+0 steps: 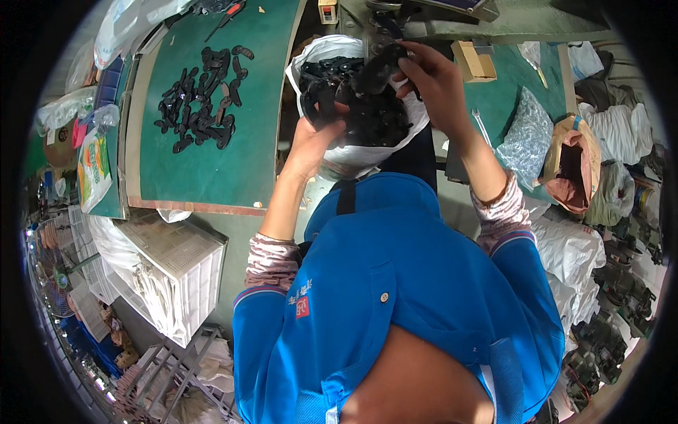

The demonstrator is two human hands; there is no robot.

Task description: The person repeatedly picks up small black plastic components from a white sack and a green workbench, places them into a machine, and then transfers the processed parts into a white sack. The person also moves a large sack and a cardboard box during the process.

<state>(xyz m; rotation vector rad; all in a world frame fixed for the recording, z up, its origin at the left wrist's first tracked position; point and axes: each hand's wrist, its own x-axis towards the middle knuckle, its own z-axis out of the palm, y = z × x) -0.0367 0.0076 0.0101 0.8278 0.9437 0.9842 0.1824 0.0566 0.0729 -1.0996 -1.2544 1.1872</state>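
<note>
A white bag stands with its mouth spread, full of small black parts. Over its left side, my left hand is closed around a curved black part; the fingers are partly hidden behind it. My right hand, above the bag's right side, pinches a larger, rounded black piece between thumb and fingers. Both pieces are apart from each other. What exactly these parts are, I cannot tell.
On the green tabletop to the left lies a loose pile of black parts and a screwdriver. To the right are an open cardboard box, a wrench, a bubble-wrap bag and a brown paper bag. A white crate stands lower left.
</note>
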